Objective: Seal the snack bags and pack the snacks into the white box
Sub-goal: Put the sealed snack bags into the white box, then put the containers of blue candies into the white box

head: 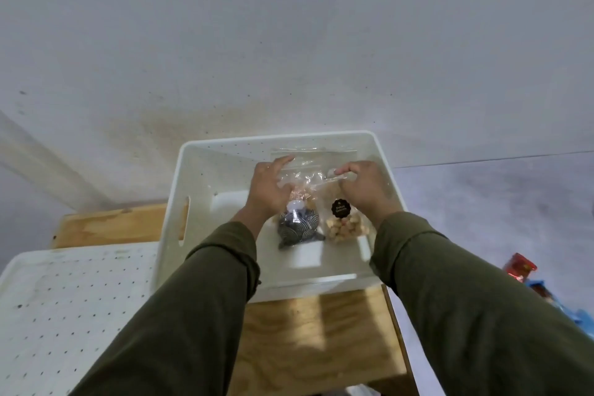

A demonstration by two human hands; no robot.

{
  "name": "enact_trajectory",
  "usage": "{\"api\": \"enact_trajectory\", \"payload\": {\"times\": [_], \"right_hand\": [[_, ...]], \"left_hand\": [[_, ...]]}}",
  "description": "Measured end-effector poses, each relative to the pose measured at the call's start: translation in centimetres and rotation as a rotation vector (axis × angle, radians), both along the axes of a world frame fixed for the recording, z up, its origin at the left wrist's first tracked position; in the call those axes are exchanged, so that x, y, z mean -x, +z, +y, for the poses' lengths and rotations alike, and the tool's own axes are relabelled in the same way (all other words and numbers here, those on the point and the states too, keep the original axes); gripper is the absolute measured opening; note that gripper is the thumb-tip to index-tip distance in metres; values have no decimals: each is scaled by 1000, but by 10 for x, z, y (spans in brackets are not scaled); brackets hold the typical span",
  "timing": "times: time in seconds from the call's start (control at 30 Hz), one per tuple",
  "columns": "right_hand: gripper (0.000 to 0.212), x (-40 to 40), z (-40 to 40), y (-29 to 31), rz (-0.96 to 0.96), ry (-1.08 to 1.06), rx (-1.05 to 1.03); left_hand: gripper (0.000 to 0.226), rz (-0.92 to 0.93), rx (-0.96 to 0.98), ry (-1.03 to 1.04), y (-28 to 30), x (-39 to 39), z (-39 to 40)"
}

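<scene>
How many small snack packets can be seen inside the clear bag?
2. The dark patterned packet lies below the left hand; the packet of pale snacks lies beside it, below the right hand. Others may be hidden.

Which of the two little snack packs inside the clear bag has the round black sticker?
The small clear pack of pale tan snack pieces, nearer the right hand. The other, a dark wave-patterned pouch, has none.

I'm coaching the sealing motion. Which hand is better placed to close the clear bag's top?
Probably the right hand: its grip already pinches the clear bag near the top strip. The left hand lies with straighter fingers lower on the bag, over the snacks, inside the white box.
</scene>
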State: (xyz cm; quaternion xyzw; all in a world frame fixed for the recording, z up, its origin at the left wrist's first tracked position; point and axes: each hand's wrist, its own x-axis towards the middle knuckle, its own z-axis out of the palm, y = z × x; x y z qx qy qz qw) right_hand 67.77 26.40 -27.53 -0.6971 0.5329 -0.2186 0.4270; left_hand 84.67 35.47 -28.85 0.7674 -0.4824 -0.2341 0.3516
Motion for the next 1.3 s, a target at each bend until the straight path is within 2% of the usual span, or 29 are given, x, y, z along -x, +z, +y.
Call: {"api": "enact_trajectory", "payload": {"times": [0.13,0.27,0.37,0.7,0.97,1.3], "right_hand": [[41,-2,-4,25,325,216,177],[59,4,0,55,724,319,333],[63,20,3,75,828,316,363],[64,143,3,124,793,37,302],[63,292,7,145,757,-193,242],[63,493,3,156,785,-324,192]], "left_hand": [[75,-99,-108,-19,29,-5,-9],[77,-316,-270,-77,61,7,-13],[76,-447,-345,-183,85,23,-17],[73,-574,-272,-356,135,124,-55],[73,-580,-210,-543,152,272,-82],[72,-553,-144,-665,152,473,-112]]}}
